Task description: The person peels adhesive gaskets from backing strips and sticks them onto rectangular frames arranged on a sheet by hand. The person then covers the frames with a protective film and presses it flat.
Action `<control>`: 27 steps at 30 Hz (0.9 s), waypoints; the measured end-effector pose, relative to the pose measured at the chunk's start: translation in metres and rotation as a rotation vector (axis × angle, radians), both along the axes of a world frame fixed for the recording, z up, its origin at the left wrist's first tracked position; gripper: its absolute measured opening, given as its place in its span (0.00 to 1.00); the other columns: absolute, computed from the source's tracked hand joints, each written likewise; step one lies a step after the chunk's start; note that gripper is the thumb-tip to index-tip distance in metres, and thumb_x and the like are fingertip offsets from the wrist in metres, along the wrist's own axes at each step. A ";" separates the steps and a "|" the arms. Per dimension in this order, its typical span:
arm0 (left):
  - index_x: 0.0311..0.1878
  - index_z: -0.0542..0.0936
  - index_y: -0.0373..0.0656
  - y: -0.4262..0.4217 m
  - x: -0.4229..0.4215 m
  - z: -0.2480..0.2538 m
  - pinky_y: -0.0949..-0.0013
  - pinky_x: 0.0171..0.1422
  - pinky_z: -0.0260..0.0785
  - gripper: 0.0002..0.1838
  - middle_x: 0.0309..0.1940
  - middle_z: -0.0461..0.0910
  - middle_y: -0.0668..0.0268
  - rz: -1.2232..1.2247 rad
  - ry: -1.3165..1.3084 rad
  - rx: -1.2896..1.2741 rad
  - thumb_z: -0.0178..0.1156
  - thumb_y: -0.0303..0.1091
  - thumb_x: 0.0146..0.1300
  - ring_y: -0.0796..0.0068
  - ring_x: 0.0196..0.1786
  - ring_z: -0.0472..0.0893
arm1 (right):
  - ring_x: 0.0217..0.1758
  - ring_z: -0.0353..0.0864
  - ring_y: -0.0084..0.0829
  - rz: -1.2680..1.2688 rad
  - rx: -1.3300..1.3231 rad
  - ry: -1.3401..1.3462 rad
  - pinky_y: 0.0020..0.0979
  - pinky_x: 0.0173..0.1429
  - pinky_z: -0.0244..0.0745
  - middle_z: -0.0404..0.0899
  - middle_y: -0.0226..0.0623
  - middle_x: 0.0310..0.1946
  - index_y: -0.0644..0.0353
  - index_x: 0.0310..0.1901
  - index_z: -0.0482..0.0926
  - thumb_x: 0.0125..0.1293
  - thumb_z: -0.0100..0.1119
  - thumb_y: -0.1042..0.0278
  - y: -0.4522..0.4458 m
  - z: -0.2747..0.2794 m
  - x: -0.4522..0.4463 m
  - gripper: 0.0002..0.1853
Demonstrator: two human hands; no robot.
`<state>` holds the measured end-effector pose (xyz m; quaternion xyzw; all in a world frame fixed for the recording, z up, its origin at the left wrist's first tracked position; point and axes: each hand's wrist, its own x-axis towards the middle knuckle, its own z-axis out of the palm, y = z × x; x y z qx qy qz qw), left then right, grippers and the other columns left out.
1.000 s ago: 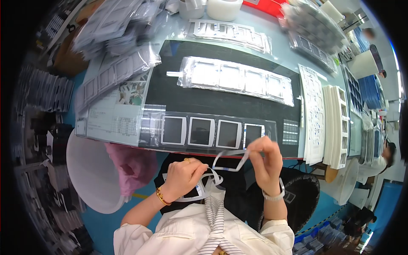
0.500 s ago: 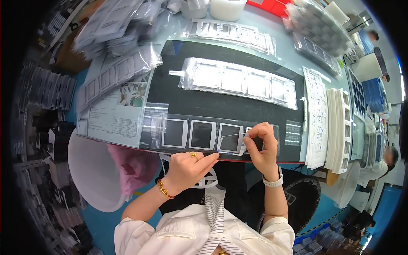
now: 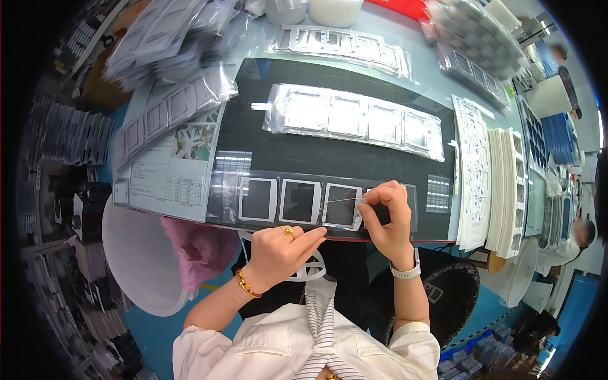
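A clear sheet with white-bordered frames (image 3: 299,201) lies along the table's front edge. My right hand (image 3: 387,215) pinches a thin white frame-shaped strip (image 3: 345,200) over the third frame from the left; the fourth is mostly hidden behind that hand. My left hand (image 3: 283,252) rests at the table edge, its fingertips pressed together by the lower left corner of the third frame. Below it, a white cut-out strip (image 3: 311,267) lies over my lap, partly covered; whether the left hand holds it is hidden.
Shiny wrapped panels (image 3: 354,117) lie on the black mat (image 3: 253,85). Bagged sheets (image 3: 174,111) pile up at the left, white frame stacks (image 3: 500,190) stand at the right. A white bin (image 3: 139,259) is below left, a black basket (image 3: 453,291) below right.
Both hands have risen from the lap to the table's front edge. The thin strip has moved up onto the third frame, and the left hand has left the strip it held near the lap.
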<state>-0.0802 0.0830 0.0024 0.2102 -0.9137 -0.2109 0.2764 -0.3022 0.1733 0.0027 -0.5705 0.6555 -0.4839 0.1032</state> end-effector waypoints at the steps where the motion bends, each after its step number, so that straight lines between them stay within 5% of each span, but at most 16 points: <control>1: 0.41 0.91 0.52 0.000 0.000 0.000 0.71 0.22 0.62 0.08 0.16 0.73 0.75 0.001 0.005 0.003 0.76 0.35 0.57 0.77 0.17 0.73 | 0.38 0.74 0.29 -0.001 0.005 -0.001 0.33 0.50 0.65 0.80 0.27 0.34 0.55 0.43 0.80 0.56 0.72 0.80 0.000 0.000 0.000 0.15; 27: 0.46 0.91 0.49 0.001 0.000 0.001 0.71 0.22 0.63 0.11 0.17 0.74 0.74 0.003 -0.013 0.001 0.74 0.32 0.59 0.76 0.17 0.73 | 0.37 0.75 0.29 -0.032 0.006 0.042 0.33 0.50 0.64 0.81 0.27 0.32 0.56 0.43 0.81 0.56 0.73 0.80 0.000 0.001 0.000 0.14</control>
